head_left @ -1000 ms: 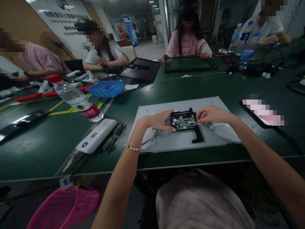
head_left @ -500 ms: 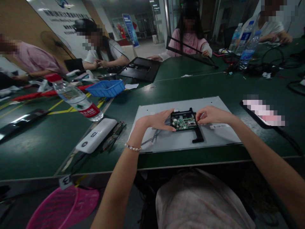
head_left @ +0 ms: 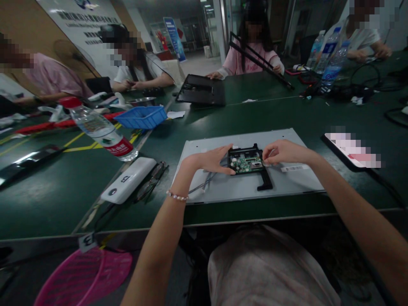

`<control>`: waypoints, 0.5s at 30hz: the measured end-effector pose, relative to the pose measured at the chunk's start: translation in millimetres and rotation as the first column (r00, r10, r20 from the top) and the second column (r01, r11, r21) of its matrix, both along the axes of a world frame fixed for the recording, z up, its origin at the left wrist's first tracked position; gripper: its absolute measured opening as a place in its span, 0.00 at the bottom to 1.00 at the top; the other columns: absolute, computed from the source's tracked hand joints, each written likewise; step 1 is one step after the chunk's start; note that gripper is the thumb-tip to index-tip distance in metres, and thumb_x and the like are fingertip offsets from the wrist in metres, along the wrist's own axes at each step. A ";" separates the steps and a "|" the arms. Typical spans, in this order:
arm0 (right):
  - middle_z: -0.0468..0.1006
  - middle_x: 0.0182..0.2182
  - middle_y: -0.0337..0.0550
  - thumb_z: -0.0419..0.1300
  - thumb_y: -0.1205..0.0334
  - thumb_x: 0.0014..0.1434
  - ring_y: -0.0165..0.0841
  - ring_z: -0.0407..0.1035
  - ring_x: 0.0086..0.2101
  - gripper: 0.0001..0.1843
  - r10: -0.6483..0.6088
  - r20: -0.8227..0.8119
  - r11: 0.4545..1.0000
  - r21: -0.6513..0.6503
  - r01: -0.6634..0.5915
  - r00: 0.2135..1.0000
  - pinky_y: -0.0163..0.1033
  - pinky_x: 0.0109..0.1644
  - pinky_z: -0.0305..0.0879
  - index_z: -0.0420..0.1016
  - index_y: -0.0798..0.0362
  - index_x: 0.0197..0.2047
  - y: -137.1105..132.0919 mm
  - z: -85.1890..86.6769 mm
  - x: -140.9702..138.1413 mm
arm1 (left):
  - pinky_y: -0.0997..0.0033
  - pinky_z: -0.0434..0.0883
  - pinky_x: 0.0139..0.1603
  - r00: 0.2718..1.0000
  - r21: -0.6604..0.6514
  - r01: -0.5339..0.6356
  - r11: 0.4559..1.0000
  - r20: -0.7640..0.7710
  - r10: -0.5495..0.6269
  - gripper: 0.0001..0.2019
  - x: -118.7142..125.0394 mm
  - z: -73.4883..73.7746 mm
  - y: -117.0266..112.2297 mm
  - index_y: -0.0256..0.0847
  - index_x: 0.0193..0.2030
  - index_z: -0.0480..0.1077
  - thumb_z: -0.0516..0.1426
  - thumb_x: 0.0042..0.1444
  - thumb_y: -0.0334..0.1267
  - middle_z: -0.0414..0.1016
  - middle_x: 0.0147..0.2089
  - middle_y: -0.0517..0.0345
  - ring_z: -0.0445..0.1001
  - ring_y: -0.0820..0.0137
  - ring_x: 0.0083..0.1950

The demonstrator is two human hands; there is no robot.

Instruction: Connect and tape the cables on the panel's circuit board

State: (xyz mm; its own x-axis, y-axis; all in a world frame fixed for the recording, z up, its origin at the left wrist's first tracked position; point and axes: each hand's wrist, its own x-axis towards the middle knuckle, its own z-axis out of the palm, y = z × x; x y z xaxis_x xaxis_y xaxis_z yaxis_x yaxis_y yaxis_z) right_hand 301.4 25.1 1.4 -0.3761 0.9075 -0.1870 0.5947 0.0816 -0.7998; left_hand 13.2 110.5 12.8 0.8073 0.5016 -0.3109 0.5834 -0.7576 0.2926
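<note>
A grey metal-backed display panel [head_left: 210, 191] lies flat on the table before me. On it rests a black plastic bracket [head_left: 264, 180] with a green circuit board [head_left: 241, 165] in it. My left hand [head_left: 213, 160] spans the bracket's left side, thumb at the lower corner and fingers at the upper one, gripping it. At the right edge of the board, my right hand [head_left: 282, 152] is closed in a pinch. What its fingertips hold, if anything, is too small to make out. Grey cables [head_left: 207, 182] run out from under my left hand across the panel.
Left of the panel are a white power bank [head_left: 129, 180], glasses [head_left: 152, 182], a water bottle [head_left: 102, 131] and a blue tray [head_left: 142, 118]. A phone [head_left: 350, 151] lies to the right. Across the table, a person holds a black frame [head_left: 259, 59] beside a black panel [head_left: 202, 90].
My hands stay almost where they were on the bracket and board. Across the table, the co-worker's black panel has shifted right and their black frame has tilted.
</note>
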 end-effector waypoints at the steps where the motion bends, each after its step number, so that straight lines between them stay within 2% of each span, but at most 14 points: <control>1: 0.79 0.29 0.42 0.62 0.57 0.48 0.32 0.71 0.29 0.11 -0.006 -0.014 1.000 0.005 0.006 1.000 0.37 0.35 0.66 0.76 0.54 0.33 -0.3 0.8 0.1 | 0.65 0.46 0.69 1.000 -0.010 -0.007 1.000 0.011 0.007 0.56 -2.0 1.6 1.5 0.30 0.71 0.31 0.54 0.50 0.66 0.35 0.73 0.38 0.44 0.55 0.72; 3: 0.78 0.29 0.42 0.61 0.57 0.49 0.32 0.71 0.29 0.11 -0.016 -0.031 1.000 0.018 0.017 0.999 0.37 0.36 0.66 0.76 0.54 0.34 -0.9 2.4 0.5 | 0.65 0.47 0.68 0.998 -0.009 -0.034 0.999 0.048 0.035 0.53 -8.3 7.0 6.4 0.31 0.71 0.30 0.52 0.53 0.65 0.35 0.73 0.39 0.44 0.56 0.72; 5: 0.78 0.29 0.43 0.60 0.56 0.51 0.32 0.71 0.29 0.11 -0.022 -0.034 0.999 0.024 0.023 0.999 0.37 0.36 0.66 0.76 0.54 0.35 -1.2 3.4 1.0 | 0.65 0.50 0.67 0.992 0.025 -0.087 0.996 0.098 0.084 0.48 -17.4 14.3 13.4 0.34 0.71 0.31 0.49 0.57 0.62 0.40 0.73 0.40 0.48 0.58 0.71; 7: 0.78 0.30 0.44 0.59 0.55 0.52 0.32 0.71 0.29 0.12 -0.027 -0.029 0.999 0.021 0.028 0.999 0.37 0.35 0.66 0.76 0.54 0.36 -1.1 3.7 1.5 | 0.64 0.55 0.64 0.982 0.090 -0.151 0.984 0.129 0.138 0.42 -28.0 21.1 20.8 0.36 0.71 0.39 0.48 0.58 0.60 0.52 0.69 0.42 0.57 0.59 0.67; 9: 0.79 0.30 0.44 0.58 0.54 0.54 0.32 0.71 0.29 0.14 -0.028 -0.017 0.999 0.024 0.029 0.999 0.37 0.34 0.66 0.76 0.55 0.37 -0.7 3.5 1.8 | 0.64 0.58 0.63 0.981 0.164 -0.170 0.972 0.118 0.152 0.36 -38.4 25.0 26.7 0.36 0.67 0.51 0.49 0.58 0.57 0.61 0.64 0.44 0.63 0.60 0.63; 11: 0.79 0.30 0.44 0.58 0.52 0.55 0.32 0.71 0.29 0.15 -0.024 0.001 0.999 0.044 0.024 1.000 0.37 0.34 0.66 0.77 0.55 0.37 -0.4 3.2 1.8 | 0.64 0.60 0.61 0.986 0.219 -0.161 0.962 0.085 0.145 0.31 -47.6 24.8 29.8 0.35 0.63 0.60 0.51 0.57 0.53 0.65 0.60 0.44 0.66 0.60 0.60; 15: 0.79 0.29 0.43 0.57 0.52 0.55 0.31 0.71 0.29 0.15 -0.010 0.043 0.996 0.092 0.006 0.999 0.36 0.34 0.65 0.77 0.54 0.37 -0.6 2.9 0.5 | 0.66 0.65 0.56 0.984 0.224 -0.176 0.958 0.069 0.165 0.27 -59.2 15.3 30.1 0.36 0.58 0.65 0.54 0.53 0.45 0.70 0.54 0.46 0.72 0.63 0.50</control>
